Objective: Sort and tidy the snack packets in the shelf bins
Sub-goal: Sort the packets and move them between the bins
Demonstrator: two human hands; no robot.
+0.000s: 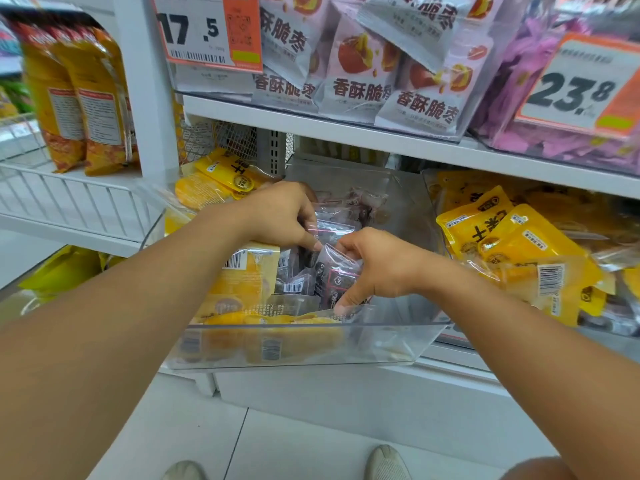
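Both hands reach into a clear bin (311, 344) on the lower shelf. The left hand (280, 213) and right hand (377, 268) each pinch dark snack packets (332, 282), grip closed around them, beside yellow packets (242, 282).

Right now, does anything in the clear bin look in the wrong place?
Yes. Yellow packets lie along the left and front of the clear bin, mixed with the dark packets that both hands are handling. The same yellow kind fills the neighbouring bin.

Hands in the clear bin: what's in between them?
In the head view, dark packets lie between the left hand and the right hand, inside the clear bin. Both hands' fingers pinch them.
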